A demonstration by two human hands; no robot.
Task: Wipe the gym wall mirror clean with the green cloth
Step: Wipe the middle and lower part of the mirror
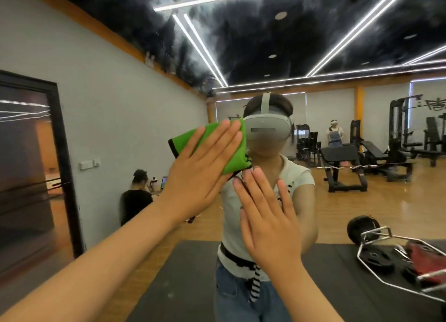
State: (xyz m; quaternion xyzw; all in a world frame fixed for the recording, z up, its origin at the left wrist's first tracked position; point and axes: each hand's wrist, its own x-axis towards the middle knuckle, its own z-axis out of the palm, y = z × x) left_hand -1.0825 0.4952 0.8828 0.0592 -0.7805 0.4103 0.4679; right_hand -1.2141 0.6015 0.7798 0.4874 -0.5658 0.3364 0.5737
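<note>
One green cloth (235, 159), half hidden under flat left hand (202, 167), against mirror (362, 213), right hand (268, 215) flat, empty

bright ceiling light strips (200, 49) | wide-angle edge bending | mild blur

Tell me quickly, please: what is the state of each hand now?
Left hand: open, straight fingers pressing the green cloth against the mirror.
Right hand: open, flat on the mirror, holding nothing.

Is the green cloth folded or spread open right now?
Folded: the green cloth is a compact pad, little wider than the left hand pressing it flat on the mirror.
</note>
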